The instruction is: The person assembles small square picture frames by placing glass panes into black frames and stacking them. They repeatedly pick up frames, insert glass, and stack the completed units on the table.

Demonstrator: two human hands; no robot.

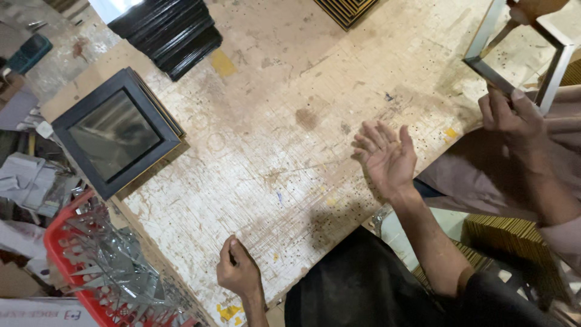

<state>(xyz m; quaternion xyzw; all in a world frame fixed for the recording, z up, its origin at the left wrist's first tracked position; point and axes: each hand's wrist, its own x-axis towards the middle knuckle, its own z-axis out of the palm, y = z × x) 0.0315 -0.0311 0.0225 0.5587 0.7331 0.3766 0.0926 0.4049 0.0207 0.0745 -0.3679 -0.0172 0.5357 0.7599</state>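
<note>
Left hand is curled into a fist on the worktop edge, below-right of the black frame. Right hand is open and empty, far right of the frame, near a co-worker's hand gripping a metal frame.

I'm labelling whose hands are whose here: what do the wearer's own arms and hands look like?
Both are bare: the left hand and right hand show no gloves, rings or watch, and the forearms are uncovered. A dark sleeve starts near the right elbow. The co-worker's hand is also bare.
</note>
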